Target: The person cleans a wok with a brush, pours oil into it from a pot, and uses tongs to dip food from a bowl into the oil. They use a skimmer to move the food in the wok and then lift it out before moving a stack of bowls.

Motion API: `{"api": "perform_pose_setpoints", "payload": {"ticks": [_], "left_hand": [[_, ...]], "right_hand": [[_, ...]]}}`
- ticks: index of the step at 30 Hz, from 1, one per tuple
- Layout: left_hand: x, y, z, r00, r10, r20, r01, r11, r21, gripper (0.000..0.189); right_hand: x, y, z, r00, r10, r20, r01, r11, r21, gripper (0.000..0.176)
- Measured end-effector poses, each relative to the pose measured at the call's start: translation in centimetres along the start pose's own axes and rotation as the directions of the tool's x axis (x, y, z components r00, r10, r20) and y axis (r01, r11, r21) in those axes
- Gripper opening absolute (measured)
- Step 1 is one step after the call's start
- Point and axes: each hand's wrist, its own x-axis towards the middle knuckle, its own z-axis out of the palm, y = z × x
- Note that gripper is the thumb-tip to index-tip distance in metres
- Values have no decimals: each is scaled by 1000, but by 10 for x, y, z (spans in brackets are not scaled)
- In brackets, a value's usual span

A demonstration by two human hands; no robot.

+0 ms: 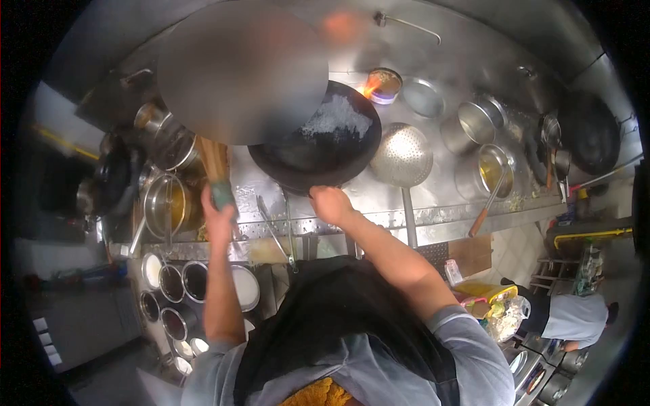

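The left hand [218,220] grips a brush [214,162], the right hand [332,205] the wok [325,152] (the can [384,85] bears an illegible label [383,99]).

Right of centre there's a lane over the steel counter [440,196], pinched between the perforated skimmer [401,155] and the ladle's wooden handle [479,220]! Up the middle, no way through: the wok [325,149] blocks it, with flame [370,88] near its upper-right rim, and slim metal pieces [272,223] cut into the gap between left hand [218,222] and right hand [330,204]. Upper left, blur hides any room.
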Motion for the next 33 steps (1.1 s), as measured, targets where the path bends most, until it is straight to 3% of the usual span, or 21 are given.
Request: {"api": "perform_pose_setpoints", "payload": {"ticks": [3, 6, 8, 10, 11, 12, 13, 14, 16, 17, 19, 20, 21, 22, 24, 25, 26, 27, 29, 31, 33], "left_hand": [[73, 133, 5, 990, 51, 133, -26, 982, -187, 82], [154, 193, 25, 983, 81, 163, -99, 989, 110, 74], [180, 203, 65, 983, 116, 140, -135, 982, 133, 72], [203, 173, 117, 959, 281, -26, -281, 960, 5, 72], [249, 97, 159, 582, 779, -231, -678, 623, 390, 70], [238, 78, 180, 925, 374, 66, -379, 905, 192, 71], [225, 61, 201, 925, -171, 338, 58, 946, 318, 72], [193, 71, 209, 886, -294, 359, 79, 858, 507, 73], [213, 11, 239, 974, -5, 227, -83, 922, 378, 71], [194, 17, 248, 984, 1, 179, -36, 981, 191, 71], [144, 31, 263, 919, -200, 340, 153, 975, 161, 69], [128, -5, 284, 903, -18, 430, -105, 960, 261, 67], [111, -43, 303, 836, 137, 531, -355, 873, 335, 65], [78, -13, 291, 743, 29, 669, -256, 935, 244, 65], [65, 29, 253, 526, 2, 850, -265, 951, 162, 64], [83, 23, 221, 443, 42, 896, -376, 916, 142, 64], [119, 29, 193, 474, -91, 876, -545, 751, 373, 66], [154, 27, 174, 667, -104, 738, -653, 397, 646, 69], [217, 43, 151, 896, -19, 443, -379, 485, 788, 71], [220, 86, 150, 925, -3, 380, -251, 746, 617, 72], [231, 24, 194, 942, 176, 286, -291, 853, 432, 73]], "right_hand": [[-1, 1, 4, 999, -44, -31, 43, 999, -20, 13], [-5, -2, 5, 995, -64, -82, 55, 993, -107, 11], [-9, 1, 8, 992, -64, -107, 49, 989, -137, 9], [-13, 2, 10, 988, -45, -145, 36, 997, -66, 10], [-14, 3, 10, 983, -34, -181, 37, 999, 10, 12], [-16, 5, 11, 984, -27, -177, 30, 1000, 11, 12], [-16, 9, 12, 983, -54, -174, 60, 998, 33, 13], [-15, 13, 11, 982, -82, -172, 92, 994, 54, 14], [-15, 15, 9, 982, -89, -169, 97, 995, 38, 11], [-15, 14, 10, 981, -82, -177, 90, 995, 39, 10], [-20, 13, 12, 989, -64, -136, 71, 996, 49, 10], [-15, 15, 8, 991, -79, -110, 83, 996, 36, 10], [-15, 13, 5, 990, -101, -97, 105, 994, 36, 10], [-13, 13, 2, 990, -94, -103, 101, 993, 60, 11], [-11, 11, -2, 991, -75, -107, 85, 993, 87, 11], [-12, 10, -5, 997, -58, -47, 62, 996, 69, 12], [-10, 9, -8, 999, -52, 8, 51, 998, 44, 13], [-9, 8, -10, 998, -67, 17, 66, 997, 40, 13], [-6, 5, -12, 998, -49, 42, 47, 998, 37, 11], [-11, 6, -4, 998, -58, -3, 58, 997, 45, 11], [-8, 9, -3, 994, -94, -56, 96, 995, 36, 11]]}}
